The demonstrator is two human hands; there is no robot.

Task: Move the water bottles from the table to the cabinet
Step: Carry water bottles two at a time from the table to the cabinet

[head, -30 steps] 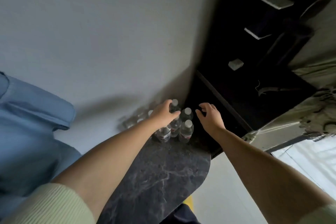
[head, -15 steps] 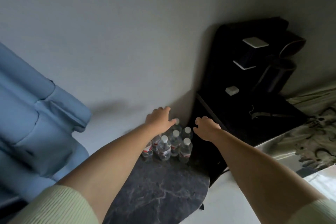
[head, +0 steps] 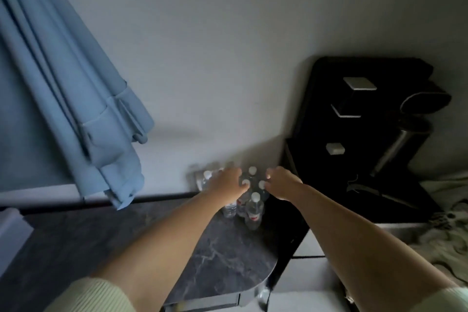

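- Blue fabric curtain [head: 76, 109] hangs at about ten o'clock from the hands, well apart from everything the task concerns.
- Dark, grey-veined marble-look tabletop [head: 222, 256] runs under both forearms; its rounded end lies at about five o'clock from the bottles.
- Clear plastic water bottles with white caps [head: 253, 208] stand upright in a tight cluster at the far corner of the tabletop, just beside the pale wall. Their long axes are vertical, so the caps face the camera. Some carry a label with red on it; the print is too small to read.
- Left hand [head: 228, 182] rests on top of the left part of the cluster, fingers spread and slightly bent over the caps, its fingertips touching one cap. Whether it has closed round a bottle neck cannot be told.
- Right hand [head: 281, 182] is at the cluster's right edge, at three o'clock from the left hand, fingers bent toward the nearest cap, touching it or just beside it. It appears to hold nothing yet.
- Both hands are about equally near; the bottles lie directly beneath and between them, so a grasp from above by the necks looks likely.
- Black cabinet with open shelves [head: 329, 172] stands at three o'clock, just beside the tabletop, so the carry should be a short sideways move.
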